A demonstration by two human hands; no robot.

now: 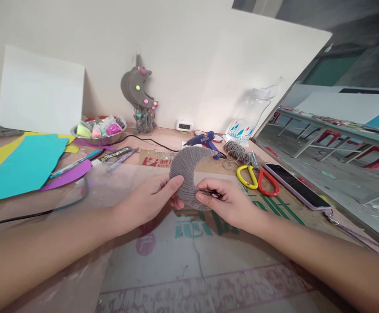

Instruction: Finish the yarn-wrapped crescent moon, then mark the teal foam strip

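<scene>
A crescent moon wrapped in grey yarn point(186, 167) is held upright above the work surface. My left hand point(158, 193) grips its outer left edge, thumb on the front and fingers behind. At the lower inner curve, my right hand point(225, 200) pinches the crescent between thumb and forefinger; its lower tip is partly hidden there. Behind the crescent lies a blue glue gun point(204, 140). A tangled bundle of grey yarn point(238, 152) sits to its right, by scissors with yellow and red handles point(257, 180).
A phone point(297, 184) lies along the right edge. Teal paper point(23, 165), pens point(121, 158) and a bowl of coloured clay point(103, 137) are at left. A decorated grey moon point(139, 89) hangs at the back near a small clock point(184, 126) and a clear bottle point(246, 117).
</scene>
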